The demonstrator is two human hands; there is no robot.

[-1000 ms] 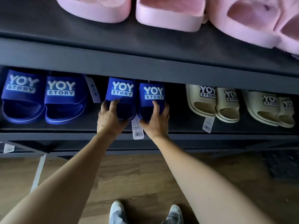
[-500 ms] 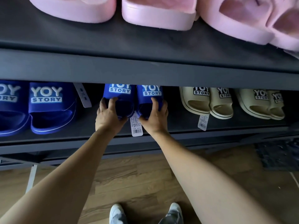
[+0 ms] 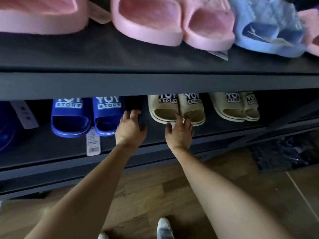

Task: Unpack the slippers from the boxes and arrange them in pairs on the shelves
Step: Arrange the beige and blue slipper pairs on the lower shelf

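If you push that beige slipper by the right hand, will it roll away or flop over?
Probably neither. The beige slipper lies flat on its wide sole on the lower shelf, so it should slide, not roll. Its thick, chunky moulded look suggests it is light and keeps its shape.

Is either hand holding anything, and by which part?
Nothing is held. The left hand is open beside the blue pair; the right hand, open too, reaches the beige pair.

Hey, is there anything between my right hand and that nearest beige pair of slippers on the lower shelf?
Nothing visible. The right hand is at the near edge of the beige pair, fingertips overlapping it, on the lower shelf. The left hand is off to the side, beside the blue pair.
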